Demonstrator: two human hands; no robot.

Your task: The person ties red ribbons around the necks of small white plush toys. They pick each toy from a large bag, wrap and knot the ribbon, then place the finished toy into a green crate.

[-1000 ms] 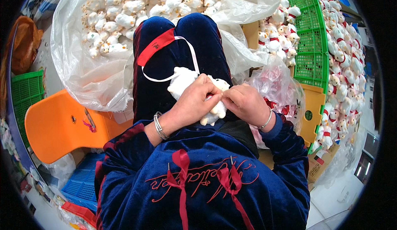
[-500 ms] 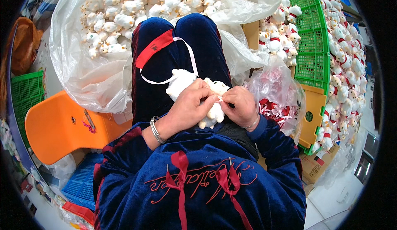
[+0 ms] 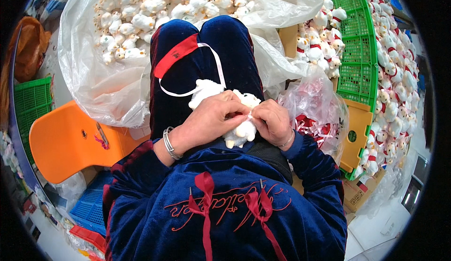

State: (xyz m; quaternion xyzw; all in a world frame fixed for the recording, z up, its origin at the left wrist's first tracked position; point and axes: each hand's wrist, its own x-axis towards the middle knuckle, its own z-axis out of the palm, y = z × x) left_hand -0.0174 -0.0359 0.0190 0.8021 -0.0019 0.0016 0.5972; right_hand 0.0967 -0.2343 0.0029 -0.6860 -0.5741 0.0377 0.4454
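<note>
A white plush toy (image 3: 243, 132), partly hidden, lies on the lap (image 3: 174, 111) in the grip of the left hand (image 3: 217, 114), the right hand (image 3: 272, 121) pinched narrow against it, above inverted red lettering (image 3: 230, 209).

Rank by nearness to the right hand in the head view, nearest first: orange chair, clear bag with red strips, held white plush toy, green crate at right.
1. White plush toy: between left hand and right hand.
2. Clear bag: close on the right.
3. Green crate: farther right, forward.
4. Orange chair: far left.
</note>
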